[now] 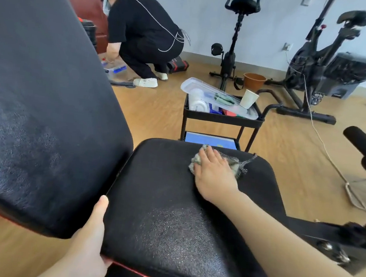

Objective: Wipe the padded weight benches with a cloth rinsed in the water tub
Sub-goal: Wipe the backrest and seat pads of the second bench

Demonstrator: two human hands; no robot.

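A black padded weight bench fills the near view: its seat pad [170, 204] in the middle and its raised back pad [34, 100] at the left, both with damp streaks. My right hand [214, 173] lies flat on a grey-green cloth [234, 164] and presses it onto the far right part of the seat pad. My left hand [92, 241] grips the near left edge of the seat pad, thumb up in the gap between the two pads. An orange-brown tub [254, 80] stands on the floor far back, beside an exercise bike.
A black cart [222, 120] with a clear tray, a paper cup [249, 99] and supplies stands just beyond the bench. A person in black [143, 32] crouches at the back left. Two exercise bikes [232, 42] line the far wall. A white cable [325, 148] crosses the floor.
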